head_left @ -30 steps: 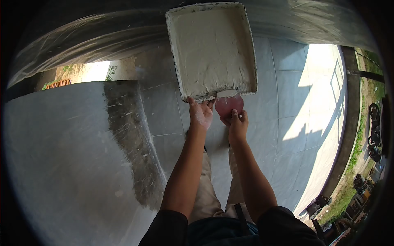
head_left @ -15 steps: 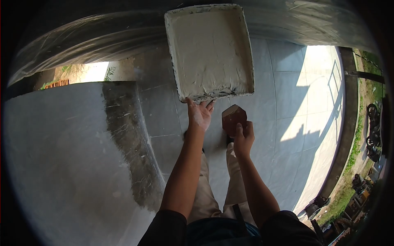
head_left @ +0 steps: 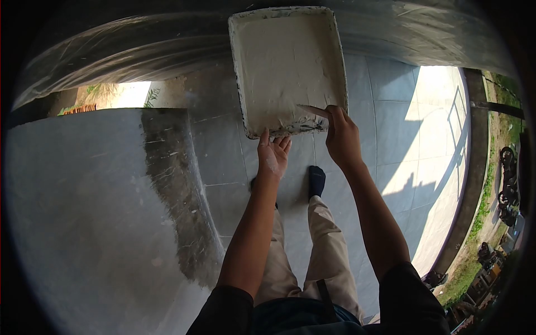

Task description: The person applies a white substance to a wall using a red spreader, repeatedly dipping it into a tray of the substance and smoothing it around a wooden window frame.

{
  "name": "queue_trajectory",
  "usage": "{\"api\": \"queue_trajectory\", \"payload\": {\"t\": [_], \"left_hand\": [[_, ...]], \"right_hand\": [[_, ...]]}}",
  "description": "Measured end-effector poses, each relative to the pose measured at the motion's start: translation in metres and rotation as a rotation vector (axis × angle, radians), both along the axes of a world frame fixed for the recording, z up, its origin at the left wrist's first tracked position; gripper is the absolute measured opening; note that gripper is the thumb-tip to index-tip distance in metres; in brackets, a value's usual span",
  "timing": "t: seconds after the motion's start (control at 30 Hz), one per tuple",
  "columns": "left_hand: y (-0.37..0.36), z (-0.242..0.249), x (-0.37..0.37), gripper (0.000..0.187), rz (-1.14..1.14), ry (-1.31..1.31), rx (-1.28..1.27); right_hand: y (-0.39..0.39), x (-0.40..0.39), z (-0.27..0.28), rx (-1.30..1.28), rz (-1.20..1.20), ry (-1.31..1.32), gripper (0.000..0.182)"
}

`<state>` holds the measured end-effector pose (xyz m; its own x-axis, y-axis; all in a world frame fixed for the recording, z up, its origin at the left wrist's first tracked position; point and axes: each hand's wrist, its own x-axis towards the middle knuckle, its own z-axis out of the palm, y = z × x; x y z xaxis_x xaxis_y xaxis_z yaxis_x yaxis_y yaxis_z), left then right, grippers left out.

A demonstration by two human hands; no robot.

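A rectangular tray (head_left: 241,84) holds a layer of smooth off-white paste (head_left: 290,61), its rim crusted with dried smears. My left hand (head_left: 272,156), whitish residue on its palm, grips the near rim with the thumb on top and the fingers at the underside. Above the tray's near right corner, my right hand (head_left: 342,137) holds a flat scraper (head_left: 312,110). The blade is seen nearly edge-on and points left across the paste.
Grey tiles cover the floor (head_left: 357,195) around my feet. To the left is a pale grey surface (head_left: 84,195) with a dark rough strip (head_left: 173,195) along its edge. Draped sheeting (head_left: 139,44) runs behind the tray. Sunlit floor (head_left: 441,139) and motorcycles (head_left: 507,178) are at the right.
My right hand has moved up and forward with the scraper, from in front of the tray to over its near right part. The scraper has turned from flat-on to edge-on. My left hand keeps its hold.
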<state>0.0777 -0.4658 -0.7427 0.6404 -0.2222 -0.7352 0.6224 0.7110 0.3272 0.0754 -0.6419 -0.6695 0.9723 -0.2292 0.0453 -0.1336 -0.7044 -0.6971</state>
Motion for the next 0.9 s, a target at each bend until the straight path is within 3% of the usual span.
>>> {"api": "queue_trajectory", "payload": {"t": [0.07,0.17,0.23,0.3,0.43,0.73,0.9], "left_hand": [[-0.003,0.004,0.0,0.072,0.061,0.027,-0.036],[-0.008,0.01,-0.003,0.073,0.091,0.05,-0.057],[-0.011,0.005,-0.007,0.075,0.086,0.028,-0.088],[-0.015,0.002,-0.009,0.077,0.079,0.006,-0.121],[-0.023,0.002,-0.01,0.076,0.052,-0.044,-0.155],[-0.035,0.007,-0.008,0.078,0.086,0.022,-0.219],[-0.034,0.008,-0.007,0.079,0.085,0.015,-0.223]], "right_hand": [[-0.007,0.014,0.0,-0.069,0.141,-0.026,0.033],[-0.017,0.034,0.0,-0.089,0.212,0.062,0.036],[-0.027,0.046,0.002,-0.125,0.226,0.072,0.036],[-0.038,0.057,0.003,-0.167,0.432,-0.084,0.028],[-0.042,0.062,-0.004,-0.039,0.389,-0.018,0.022],[-0.034,0.067,-0.031,-0.042,0.503,-0.078,0.034],[-0.029,0.068,-0.034,-0.117,0.479,-0.086,0.03]]}}
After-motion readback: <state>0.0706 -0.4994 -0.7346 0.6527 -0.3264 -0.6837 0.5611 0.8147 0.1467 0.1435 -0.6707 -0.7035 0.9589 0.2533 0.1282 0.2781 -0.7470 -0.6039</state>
